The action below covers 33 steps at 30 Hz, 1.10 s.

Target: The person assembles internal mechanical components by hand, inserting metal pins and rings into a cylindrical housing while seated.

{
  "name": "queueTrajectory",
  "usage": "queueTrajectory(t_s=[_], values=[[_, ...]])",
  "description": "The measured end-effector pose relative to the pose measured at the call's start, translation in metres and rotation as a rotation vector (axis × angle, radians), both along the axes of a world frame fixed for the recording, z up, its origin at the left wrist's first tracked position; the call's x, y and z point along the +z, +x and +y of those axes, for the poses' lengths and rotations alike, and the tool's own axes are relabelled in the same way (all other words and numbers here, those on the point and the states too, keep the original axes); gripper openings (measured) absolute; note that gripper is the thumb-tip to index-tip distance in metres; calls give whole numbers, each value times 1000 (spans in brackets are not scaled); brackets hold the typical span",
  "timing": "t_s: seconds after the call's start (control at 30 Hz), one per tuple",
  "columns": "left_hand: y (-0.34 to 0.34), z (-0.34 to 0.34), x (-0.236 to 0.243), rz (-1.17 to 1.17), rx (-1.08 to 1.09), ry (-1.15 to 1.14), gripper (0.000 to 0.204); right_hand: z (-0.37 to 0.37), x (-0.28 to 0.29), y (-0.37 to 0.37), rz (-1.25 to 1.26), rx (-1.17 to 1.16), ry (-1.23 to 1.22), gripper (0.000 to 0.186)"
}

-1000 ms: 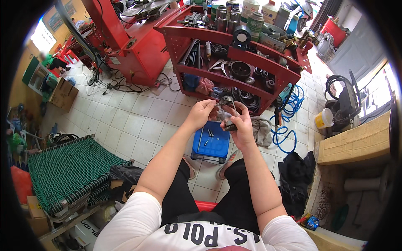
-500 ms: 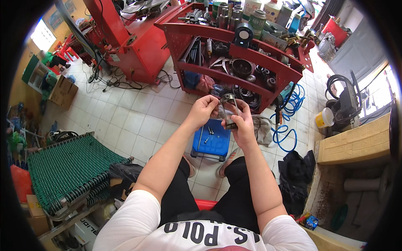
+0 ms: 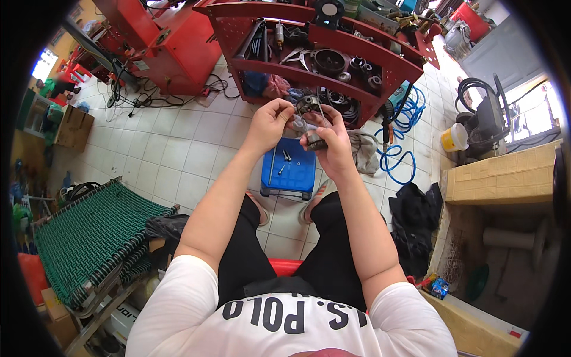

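Right hand (image 3: 333, 143) clasps the lower end of a metal part (image 3: 308, 105), thumb over the front and fingers behind, in the head camera's view of a tiled workshop. Left hand (image 3: 269, 122) has thumb and forefinger pressed together just beside the part's upper end; whether they pinch something small cannot be told. Held in the air, the part, two blocks joined by slim rods, appears above the far edge of a blue plastic stool (image 3: 302, 178). On the stool, several bolts (image 3: 286, 156) lie around the middle, with a small ring (image 3: 298, 163) to their right and a long thin rod (image 3: 273, 162) along the left edge. Beyond the hands stands a red tool cart (image 3: 348, 40), its shelves packed with tools and parts. Gray cloth (image 3: 364, 153) and a coiled blue hose (image 3: 410, 122) lie on the floor near the cart's right corner.
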<state>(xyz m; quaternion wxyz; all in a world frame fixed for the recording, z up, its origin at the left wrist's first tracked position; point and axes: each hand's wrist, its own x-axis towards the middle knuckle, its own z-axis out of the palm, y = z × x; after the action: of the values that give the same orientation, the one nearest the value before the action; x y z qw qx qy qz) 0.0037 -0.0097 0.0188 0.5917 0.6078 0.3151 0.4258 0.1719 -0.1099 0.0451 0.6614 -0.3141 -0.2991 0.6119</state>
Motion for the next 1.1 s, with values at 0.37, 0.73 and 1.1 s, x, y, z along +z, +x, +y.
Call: queueTrajectory(t_s=[0.37, 0.73, 1.1], values=[[-3, 1, -3, 92, 51, 127, 11, 1, -1, -2, -4, -3, -3, 65], [-3, 0, 1, 164, 99, 225, 10, 2, -4, -2, -10, -2, -3, 65], [0, 3, -10, 106, 2, 70, 25, 3, -5, -7, -167, -65, 46, 65]])
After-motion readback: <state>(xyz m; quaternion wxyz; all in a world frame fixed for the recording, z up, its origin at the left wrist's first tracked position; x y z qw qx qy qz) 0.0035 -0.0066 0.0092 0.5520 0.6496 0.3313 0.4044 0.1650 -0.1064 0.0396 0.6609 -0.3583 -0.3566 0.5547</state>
